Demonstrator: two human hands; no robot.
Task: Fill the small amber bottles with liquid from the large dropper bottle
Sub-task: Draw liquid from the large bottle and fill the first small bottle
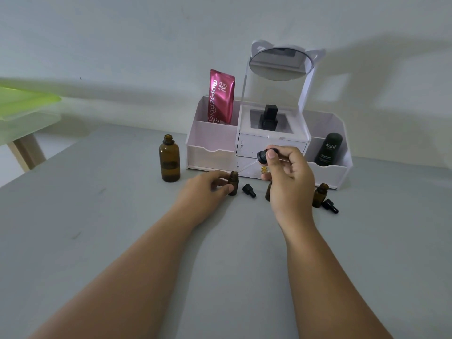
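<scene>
The large amber bottle [169, 161] stands uncapped on the grey table, partly filled. My left hand [206, 186] grips a small open amber bottle [233, 183] standing upright. My right hand [287, 176] pinches the black dropper cap [265, 155], and its thin glass pipette slants down left toward the small bottle's mouth. A second small bottle [268, 191] is mostly hidden behind my right hand. A third small open bottle [320, 195] stands at the right. Two small black dropper caps lie on the table: one cap [249, 190] in the middle, another cap [330, 206] at the right.
A white cosmetic organiser [212, 152] with a round mirror [281, 64] stands against the wall behind the bottles. It holds a pink sachet [220, 96], a black bottle [269, 117] and a dark Kahf tube [329, 149]. A green-topped table [22, 104] is at far left.
</scene>
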